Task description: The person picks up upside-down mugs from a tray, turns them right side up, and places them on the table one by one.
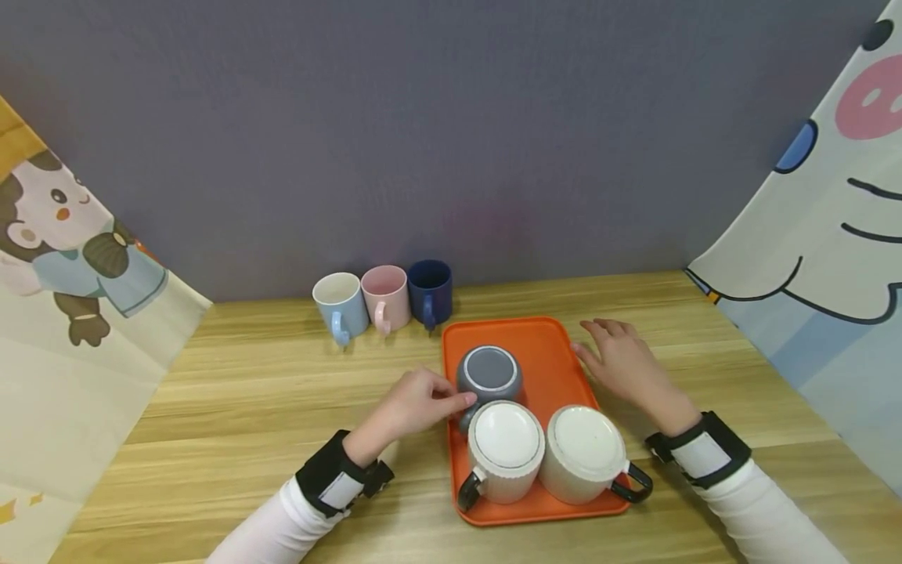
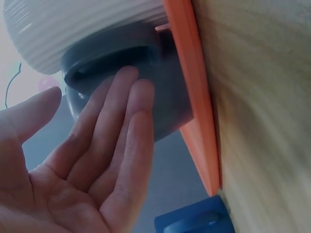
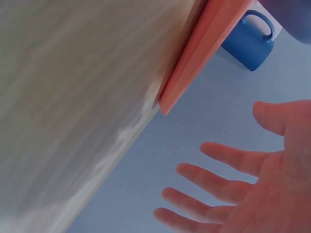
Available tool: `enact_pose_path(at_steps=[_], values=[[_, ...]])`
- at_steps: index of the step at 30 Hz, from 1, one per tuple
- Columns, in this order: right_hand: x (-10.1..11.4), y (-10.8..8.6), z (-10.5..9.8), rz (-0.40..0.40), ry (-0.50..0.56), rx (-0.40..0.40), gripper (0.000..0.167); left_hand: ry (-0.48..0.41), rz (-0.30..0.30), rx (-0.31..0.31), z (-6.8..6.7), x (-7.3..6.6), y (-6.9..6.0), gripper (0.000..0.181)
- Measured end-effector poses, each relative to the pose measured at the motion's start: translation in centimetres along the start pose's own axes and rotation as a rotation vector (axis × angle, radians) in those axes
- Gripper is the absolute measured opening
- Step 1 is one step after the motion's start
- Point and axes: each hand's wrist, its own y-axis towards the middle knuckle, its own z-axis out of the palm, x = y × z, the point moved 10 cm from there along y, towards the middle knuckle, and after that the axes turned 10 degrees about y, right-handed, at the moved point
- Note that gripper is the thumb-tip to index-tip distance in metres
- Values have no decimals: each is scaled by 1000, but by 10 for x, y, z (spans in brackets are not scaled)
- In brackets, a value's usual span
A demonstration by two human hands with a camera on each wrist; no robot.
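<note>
The left hand [image 1: 419, 401], fingers straight and thumb apart, is at the handle of the upturned grey mug [image 1: 489, 370]; contact is unclear. That mug sits left on the orange tray [image 1: 539, 348], beyond two upturned white mugs [image 1: 506, 435]. The right hand [image 1: 623, 364], fingers spread, is beside the tray's right edge.

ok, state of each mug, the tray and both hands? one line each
Tray: flat on table, holding three mugs
Light blue mug: upright
Pink mug: upright
Dark blue mug: upright
Gray mug: upside down
Left white mug: upside down
Right white mug: upside down
Left hand: fingers extended at gray mug, thumb apart, contact unclear
Right hand: fingers spread, holding nothing
</note>
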Motion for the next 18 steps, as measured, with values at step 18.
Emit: enact_pose_path(at_steps=[18], values=[[7,6,8,6,17,10,50,-199,-27,63,22,4,3,26]])
